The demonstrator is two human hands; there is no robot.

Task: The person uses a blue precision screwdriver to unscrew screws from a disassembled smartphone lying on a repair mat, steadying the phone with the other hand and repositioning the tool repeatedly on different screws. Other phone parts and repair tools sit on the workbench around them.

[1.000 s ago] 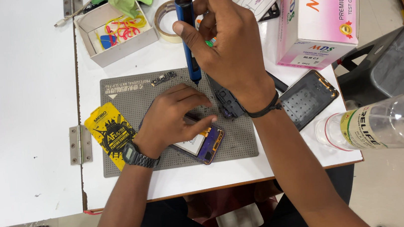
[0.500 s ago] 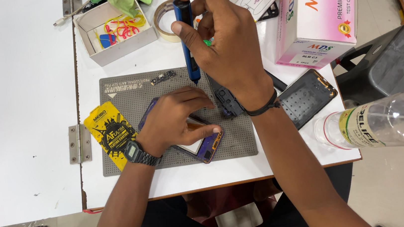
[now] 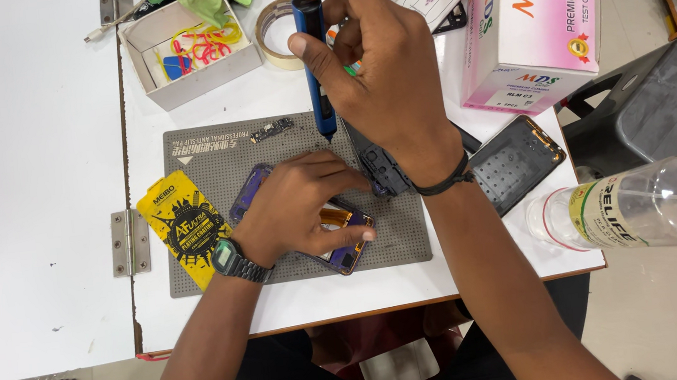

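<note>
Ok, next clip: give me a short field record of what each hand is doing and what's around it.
left hand: pressed flat on an opened purple phone
right hand: gripping a blue pen-shaped screwdriver, tip down on the mat
work surface: grey anti-slip mat on a white table
near hands: black phone frame, yellow packet, tape roll
right edge: clear plastic bottle, pink box
</note>
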